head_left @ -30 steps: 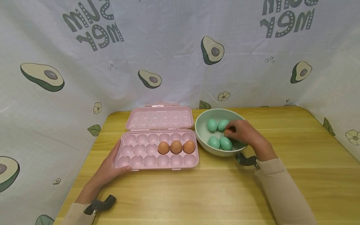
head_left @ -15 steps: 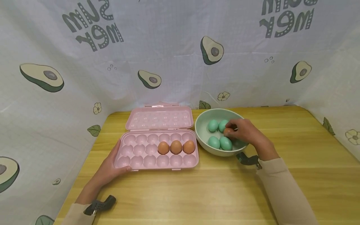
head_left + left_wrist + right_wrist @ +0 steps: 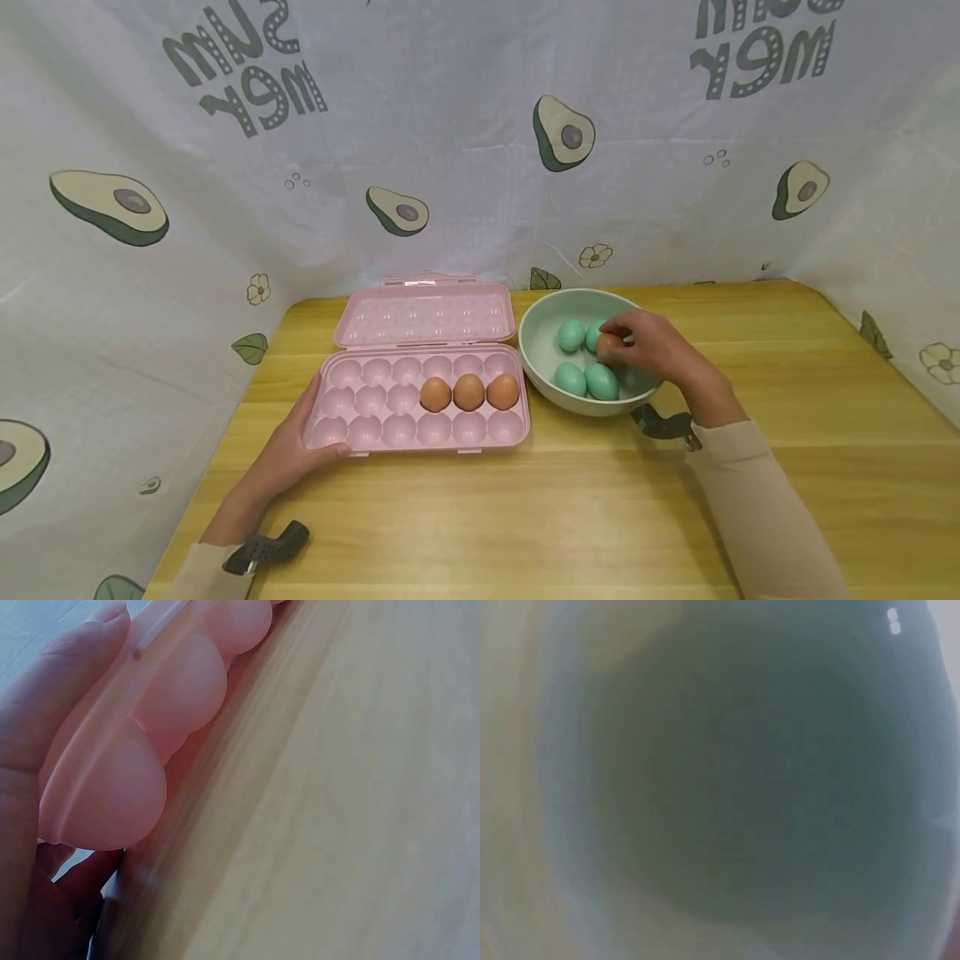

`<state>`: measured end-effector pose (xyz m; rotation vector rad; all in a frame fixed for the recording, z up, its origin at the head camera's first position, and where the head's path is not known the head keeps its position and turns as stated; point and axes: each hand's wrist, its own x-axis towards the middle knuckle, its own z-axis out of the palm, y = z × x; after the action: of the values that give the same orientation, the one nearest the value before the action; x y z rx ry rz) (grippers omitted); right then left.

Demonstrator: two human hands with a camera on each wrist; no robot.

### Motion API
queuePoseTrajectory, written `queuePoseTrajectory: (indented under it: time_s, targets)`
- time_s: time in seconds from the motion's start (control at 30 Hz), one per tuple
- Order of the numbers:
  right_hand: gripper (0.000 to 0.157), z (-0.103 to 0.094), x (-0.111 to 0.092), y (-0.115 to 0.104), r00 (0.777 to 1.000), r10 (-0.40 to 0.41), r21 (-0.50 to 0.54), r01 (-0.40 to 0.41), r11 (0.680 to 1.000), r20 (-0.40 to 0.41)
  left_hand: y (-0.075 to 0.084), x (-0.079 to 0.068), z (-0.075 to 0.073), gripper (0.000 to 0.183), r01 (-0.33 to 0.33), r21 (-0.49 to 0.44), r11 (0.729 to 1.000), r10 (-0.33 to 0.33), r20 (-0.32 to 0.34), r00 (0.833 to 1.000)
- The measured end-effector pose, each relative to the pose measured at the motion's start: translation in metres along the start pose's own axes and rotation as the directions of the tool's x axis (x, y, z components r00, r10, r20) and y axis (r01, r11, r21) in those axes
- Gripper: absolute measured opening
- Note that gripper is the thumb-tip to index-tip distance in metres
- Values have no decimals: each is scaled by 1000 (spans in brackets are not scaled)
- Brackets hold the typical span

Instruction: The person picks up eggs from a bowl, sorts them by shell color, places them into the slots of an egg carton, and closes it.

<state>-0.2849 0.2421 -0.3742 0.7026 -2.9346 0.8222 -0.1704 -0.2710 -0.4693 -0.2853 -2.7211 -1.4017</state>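
In the head view my left hand [image 3: 288,450] holds the near left corner of an open pink egg carton [image 3: 427,442]. Its thumb lies along the front rim, and the left wrist view shows fingers on the other side of the carton's rounded cups [image 3: 112,795]. Three brown eggs [image 3: 468,392] sit in the right half of the middle row. My right hand [image 3: 645,346] reaches into a pale green bowl [image 3: 540,371] and pinches a brown egg [image 3: 609,348], partly hidden by the fingers. Several green eggs [image 3: 571,381] lie around it. The right wrist view is blurred green.
The carton's lid [image 3: 435,312] is folded back toward the wall side. The bowl stands close against the carton's right side on a wooden table [image 3: 480,517]. A white curtain [image 3: 480,125] printed with avocados hangs behind the table.
My right hand has risen very slightly with the brown egg, and the green eggs at the back of the bowl have shifted a little to the right. The left hand stays put.
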Motion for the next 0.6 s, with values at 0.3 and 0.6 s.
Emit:
queuePoseTrajectory:
  time_s: [0.3,0.6]
  targets:
    - [35,-3,0,-5,999,-17,49,20,999,-50,0,1,0,118,-8,3,1000,8,-1,1000]
    - [33,-2,2,-8,994,-39,128,52,990,-101,-1,0,0,117,0,-5,1000,0,1,1000]
